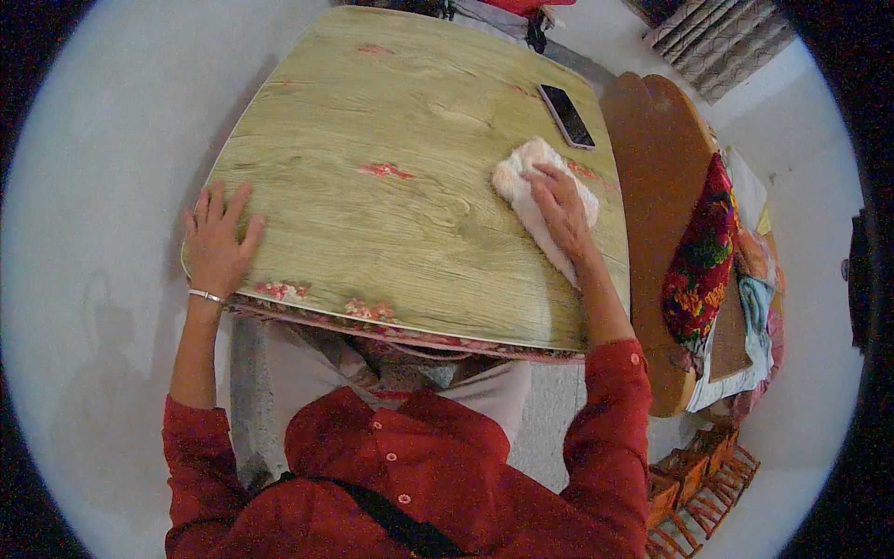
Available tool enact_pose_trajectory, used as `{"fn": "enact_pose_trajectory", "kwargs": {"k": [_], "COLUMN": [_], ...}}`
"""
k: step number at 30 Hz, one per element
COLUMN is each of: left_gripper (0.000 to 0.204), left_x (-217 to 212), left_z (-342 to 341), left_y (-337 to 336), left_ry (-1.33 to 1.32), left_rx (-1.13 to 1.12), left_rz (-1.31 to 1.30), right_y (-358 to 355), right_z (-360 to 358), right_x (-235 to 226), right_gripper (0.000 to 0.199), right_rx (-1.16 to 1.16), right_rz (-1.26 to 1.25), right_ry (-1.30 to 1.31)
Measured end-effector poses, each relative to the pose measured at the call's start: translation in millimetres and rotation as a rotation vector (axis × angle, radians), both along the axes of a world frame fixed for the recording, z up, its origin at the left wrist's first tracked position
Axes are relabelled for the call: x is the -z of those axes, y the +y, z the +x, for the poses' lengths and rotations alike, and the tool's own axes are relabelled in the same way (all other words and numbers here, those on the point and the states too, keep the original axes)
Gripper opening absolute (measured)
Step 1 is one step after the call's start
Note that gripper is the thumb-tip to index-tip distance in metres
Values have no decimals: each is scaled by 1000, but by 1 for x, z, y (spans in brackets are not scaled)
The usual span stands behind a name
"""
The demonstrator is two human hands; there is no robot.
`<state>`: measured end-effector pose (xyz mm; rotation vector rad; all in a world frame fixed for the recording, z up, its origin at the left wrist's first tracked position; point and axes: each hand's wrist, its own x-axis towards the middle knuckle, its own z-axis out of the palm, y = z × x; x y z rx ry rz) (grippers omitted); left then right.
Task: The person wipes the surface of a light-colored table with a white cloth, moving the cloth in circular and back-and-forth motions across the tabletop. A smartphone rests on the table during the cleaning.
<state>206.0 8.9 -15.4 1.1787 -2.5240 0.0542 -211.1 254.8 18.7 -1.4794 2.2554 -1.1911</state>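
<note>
A table with a pale green wood-grain top and red flower prints stretches out in front of me. My left hand lies flat near its left front corner, fingers spread, with nothing in them. On the right side of the top, my right hand presses down on a fluffy whitish cloth, its fingers bent over the fabric. The cloth lies partly bunched under the palm, and its lower end runs beneath my wrist. Just beyond it, a dark-screened phone rests near the table's right edge.
To the right stands a brown wooden piece of furniture bearing a colourful flowered cushion and folded cloths. Small wooden chair-like frames are at the lower right. A patterned curtain hangs at the far right, and a white wall is on the left.
</note>
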Motion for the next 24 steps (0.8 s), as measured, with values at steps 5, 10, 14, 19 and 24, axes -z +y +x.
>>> {"fn": "enact_pose_trajectory", "kwargs": {"k": [5, 10, 14, 19, 24], "left_gripper": [53, 52, 52, 53, 53], "left_x": [-6, 5, 2, 2, 0], "left_z": [-7, 3, -1, -1, -2], "left_y": [1, -4, 0, 0, -3], "left_ry": [-7, 16, -29, -16, -10], "left_rx": [0, 10, -18, -21, -3], "left_rz": [30, 4, 7, -24, 9], "right_y": [-67, -61, -2, 7, -61], "right_z": [-11, 68, 87, 27, -9], "right_x": [16, 18, -11, 1, 7], "right_gripper": [40, 36, 33, 34, 36], "right_rx": [17, -359, -552, -230, -48], "right_rz": [-42, -34, 73, 56, 13], "right_ry": [208, 135, 286, 135, 260]}}
